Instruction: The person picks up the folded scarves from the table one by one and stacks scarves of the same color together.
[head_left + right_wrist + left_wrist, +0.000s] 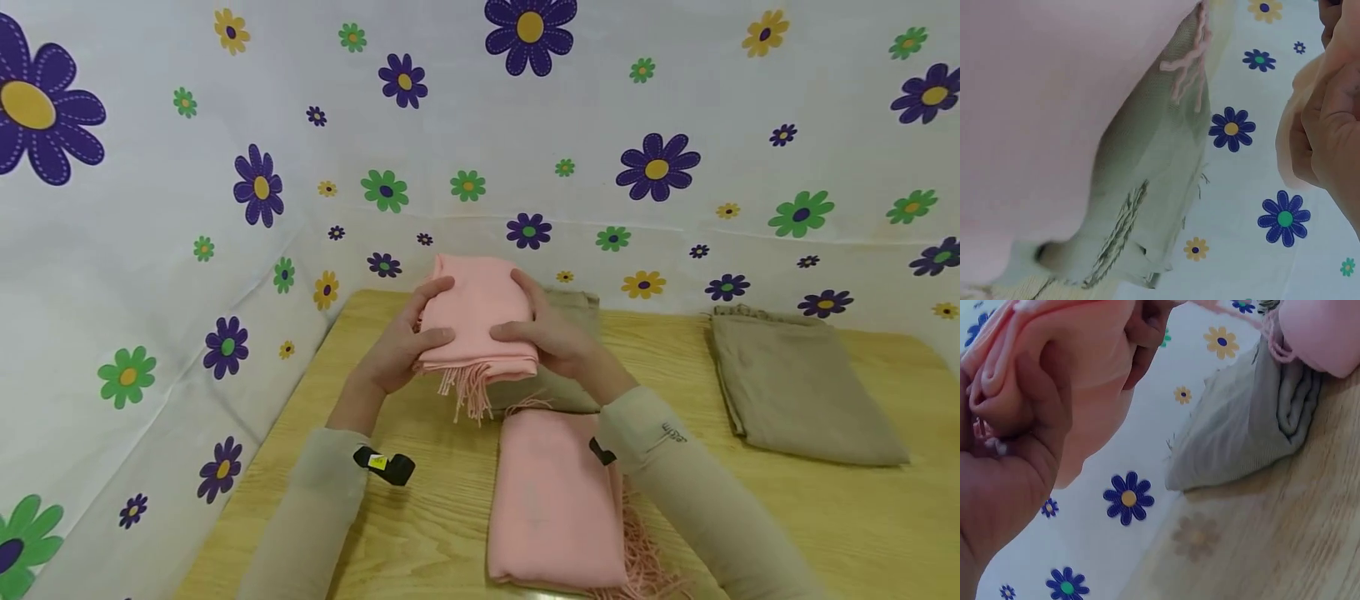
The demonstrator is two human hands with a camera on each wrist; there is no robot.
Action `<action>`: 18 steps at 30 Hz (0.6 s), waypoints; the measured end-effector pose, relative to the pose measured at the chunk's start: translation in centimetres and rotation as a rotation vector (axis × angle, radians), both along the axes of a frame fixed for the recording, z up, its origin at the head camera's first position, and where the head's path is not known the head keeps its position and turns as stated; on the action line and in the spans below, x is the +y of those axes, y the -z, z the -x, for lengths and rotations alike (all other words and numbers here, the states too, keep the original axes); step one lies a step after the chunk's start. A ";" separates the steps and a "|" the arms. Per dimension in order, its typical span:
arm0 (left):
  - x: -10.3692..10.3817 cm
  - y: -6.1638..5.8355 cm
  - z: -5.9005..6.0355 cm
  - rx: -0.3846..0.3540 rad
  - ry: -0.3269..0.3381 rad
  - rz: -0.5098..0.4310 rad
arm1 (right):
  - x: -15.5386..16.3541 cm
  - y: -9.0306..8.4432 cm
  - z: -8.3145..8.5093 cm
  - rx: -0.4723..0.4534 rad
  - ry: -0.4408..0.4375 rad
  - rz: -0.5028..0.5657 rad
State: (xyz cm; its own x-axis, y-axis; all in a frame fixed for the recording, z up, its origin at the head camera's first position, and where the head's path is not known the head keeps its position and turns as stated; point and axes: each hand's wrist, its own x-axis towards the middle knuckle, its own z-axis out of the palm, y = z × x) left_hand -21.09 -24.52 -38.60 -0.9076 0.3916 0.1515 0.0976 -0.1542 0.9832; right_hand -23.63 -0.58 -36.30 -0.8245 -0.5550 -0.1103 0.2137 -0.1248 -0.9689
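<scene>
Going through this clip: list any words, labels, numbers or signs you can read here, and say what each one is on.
No text can be read in any view.
Small grey embroidered mark on the right sleeve: too small and blurred to read.
Yellow sticker on the black band at the left sleeve: a sign or label, too small to make out.
Folded pink scarf held by both hands, the tan scarves and the flowered cloth carry no writing.

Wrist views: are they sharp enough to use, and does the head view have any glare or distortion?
Head view: even light, no glare, wide-angle bending at the edges, folded pink scarf sharp in both hands. Left wrist view: left hand fills the frame, soft and blurred; beige scarf clearer. Right wrist view: pink cloth at the lens is a featureless blur; right hand soft.
</scene>
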 end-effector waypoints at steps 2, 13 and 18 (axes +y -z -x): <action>0.2 -0.2 -0.3 0.027 -0.006 0.070 | 0.7 -0.2 -0.5 0.042 -0.016 -0.026; 2.3 -1.4 -2.4 0.124 0.095 0.261 | 4.5 0.2 -3.8 0.190 -0.021 -0.097; 3.5 -1.6 -3.4 0.183 0.129 0.299 | 6.1 0.3 -5.8 0.279 0.015 -0.188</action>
State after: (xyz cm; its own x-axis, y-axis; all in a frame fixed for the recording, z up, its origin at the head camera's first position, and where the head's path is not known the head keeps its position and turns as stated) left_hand -17.69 -21.02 -36.98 -0.8163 0.5526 0.1680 0.2741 0.1145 0.9549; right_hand -17.79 5.48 -36.57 -0.8452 -0.5341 0.0213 -0.0631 0.0601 -0.9962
